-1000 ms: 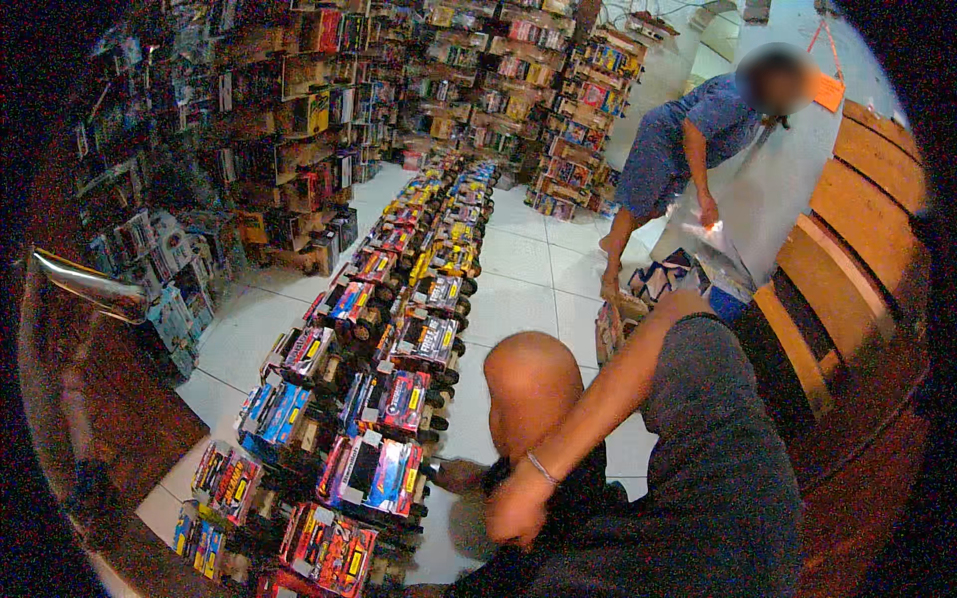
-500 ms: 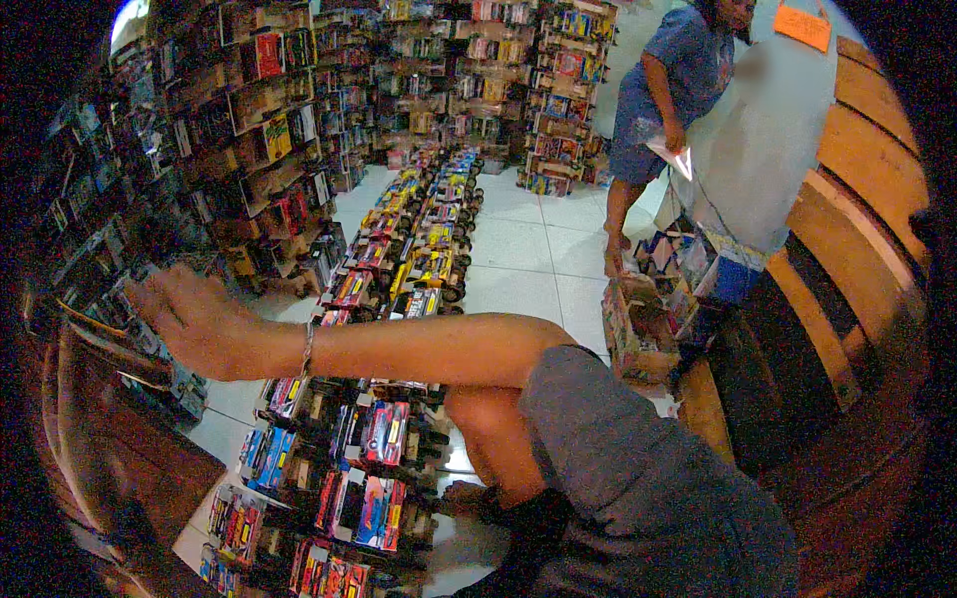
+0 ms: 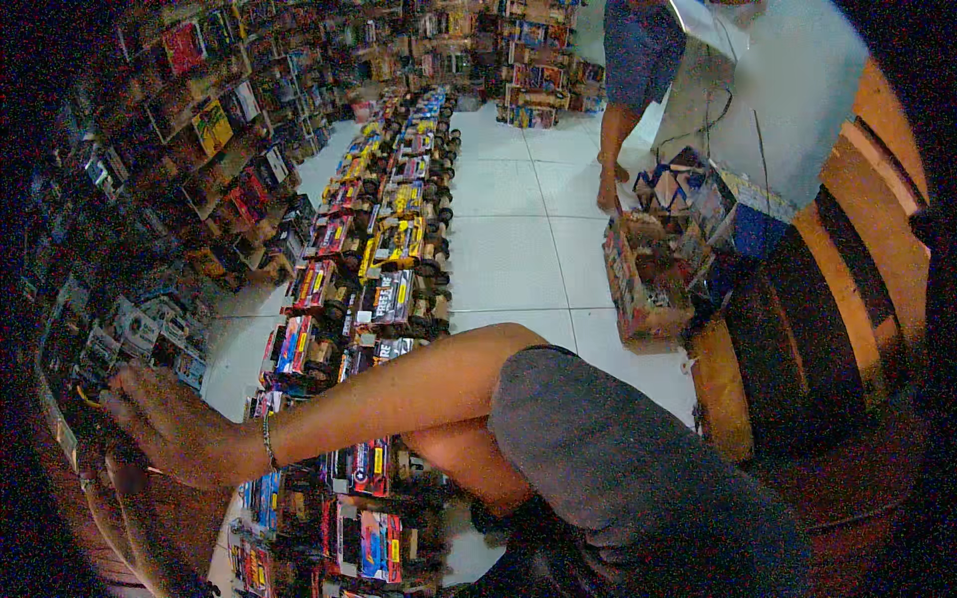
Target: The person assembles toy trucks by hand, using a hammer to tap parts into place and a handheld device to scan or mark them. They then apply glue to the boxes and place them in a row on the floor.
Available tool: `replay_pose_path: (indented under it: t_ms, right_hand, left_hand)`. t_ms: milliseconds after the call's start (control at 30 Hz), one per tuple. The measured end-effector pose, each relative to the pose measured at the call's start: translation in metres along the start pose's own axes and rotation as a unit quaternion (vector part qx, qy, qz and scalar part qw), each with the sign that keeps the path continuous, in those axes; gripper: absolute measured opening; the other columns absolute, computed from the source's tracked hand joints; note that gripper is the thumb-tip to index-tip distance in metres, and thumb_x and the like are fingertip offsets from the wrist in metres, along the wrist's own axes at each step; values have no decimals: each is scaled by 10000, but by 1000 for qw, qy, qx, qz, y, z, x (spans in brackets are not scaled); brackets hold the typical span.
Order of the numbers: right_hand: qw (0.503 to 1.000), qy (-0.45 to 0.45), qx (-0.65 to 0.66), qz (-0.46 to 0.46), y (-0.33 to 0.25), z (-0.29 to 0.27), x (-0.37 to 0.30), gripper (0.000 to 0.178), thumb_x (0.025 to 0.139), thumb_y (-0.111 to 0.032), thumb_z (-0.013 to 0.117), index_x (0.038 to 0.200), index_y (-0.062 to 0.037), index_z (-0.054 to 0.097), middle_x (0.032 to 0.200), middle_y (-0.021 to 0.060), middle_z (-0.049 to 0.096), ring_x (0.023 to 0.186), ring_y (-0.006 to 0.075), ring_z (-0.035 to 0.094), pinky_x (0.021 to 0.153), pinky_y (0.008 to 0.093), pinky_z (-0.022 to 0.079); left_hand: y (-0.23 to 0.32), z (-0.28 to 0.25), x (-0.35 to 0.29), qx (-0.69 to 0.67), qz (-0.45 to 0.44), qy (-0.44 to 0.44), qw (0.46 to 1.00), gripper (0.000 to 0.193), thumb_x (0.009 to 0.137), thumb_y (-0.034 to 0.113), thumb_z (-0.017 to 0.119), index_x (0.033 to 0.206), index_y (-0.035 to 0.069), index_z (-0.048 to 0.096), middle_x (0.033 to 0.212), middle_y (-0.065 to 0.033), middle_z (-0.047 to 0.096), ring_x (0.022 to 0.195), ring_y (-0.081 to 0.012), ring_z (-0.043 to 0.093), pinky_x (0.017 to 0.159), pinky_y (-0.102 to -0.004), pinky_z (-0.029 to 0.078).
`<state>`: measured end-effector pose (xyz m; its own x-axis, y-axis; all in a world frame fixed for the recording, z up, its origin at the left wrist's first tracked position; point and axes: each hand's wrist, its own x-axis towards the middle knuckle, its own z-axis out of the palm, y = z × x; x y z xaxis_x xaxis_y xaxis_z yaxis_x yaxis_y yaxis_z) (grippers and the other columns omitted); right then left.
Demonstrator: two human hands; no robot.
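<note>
My right hand, with a chain bracelet on its wrist, is at the left, its fingers bent around something dark that I cannot make out. A thin yellow curved piece shows just beyond the fingertips. My left hand is low in the left corner, close beside the right one, and its fingers are lost in shadow. The right forearm crosses over rows of toy trucks with printed bodies and black wheels. Beside the hands stands a dark group of printed packs.
Racks full of colourful packs line the left and back walls. A person stands at the back right, near a pale panel. An open cardboard box sits on the white tiles before orange wooden slats.
The view has tipped downward, so the standing person's upper body is out of the picture. My right hand now appears lower and slightly further left, close to my left hand.
</note>
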<state>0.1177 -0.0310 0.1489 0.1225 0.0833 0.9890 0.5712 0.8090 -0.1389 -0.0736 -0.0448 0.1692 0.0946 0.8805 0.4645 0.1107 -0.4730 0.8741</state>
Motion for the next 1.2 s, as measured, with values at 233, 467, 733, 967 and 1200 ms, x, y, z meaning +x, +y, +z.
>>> replay_pose_path:
  t_ms: [233, 467, 733, 967, 1200]
  right_hand:
    - [999, -47, 7, -27, 13, -17, -1, 538, 899, -193, 594, 1336, 70, 424, 1201, 314, 510, 1031, 491, 526, 877, 574, 438]
    - [994, -55, -32, -89, 53, -26, -11, 374, 988, -116, 469, 1304, 84, 467, 1298, 293, 526, 1202, 490, 506, 1067, 531, 397]
    - [919, -237, 196, 246, 7, -48, -11, 481, 1076, -296, 250, 1244, 58, 528, 1133, 246, 649, 1015, 428, 635, 957, 456, 469]
    - [962, -242, -114, -58, 30, -28, -43, 362, 912, -47, 519, 1228, 129, 500, 1067, 317, 622, 883, 490, 613, 847, 535, 499]
    - [954, -287, -71, -48, 46, -22, -54, 416, 872, -31, 523, 1253, 127, 470, 1044, 312, 635, 844, 465, 634, 740, 539, 507]
  left_hand:
    - [42, 68, -15, -20, -83, 80, 993, 426, 990, 176, 620, 1359, -2, 503, 1356, -157, 569, 1231, -248, 552, 1043, -383, 474]
    - [60, 120, -16, -133, 85, -15, 987, 344, 936, 85, 692, 1249, 1, 576, 1205, -95, 656, 1102, -183, 622, 972, -321, 501]
    - [48, 102, -37, -134, 65, 26, 988, 477, 806, 141, 842, 1163, -22, 571, 955, -17, 568, 925, -113, 522, 812, -238, 465]
    - [18, 96, -41, -190, 13, 47, 981, 421, 877, 185, 783, 1158, -41, 566, 1048, -106, 665, 988, -151, 622, 877, -295, 507]
    - [-2, 67, -41, -23, -19, -65, 997, 489, 909, 259, 749, 1267, -17, 564, 1095, -93, 672, 1004, -165, 638, 875, -303, 530]
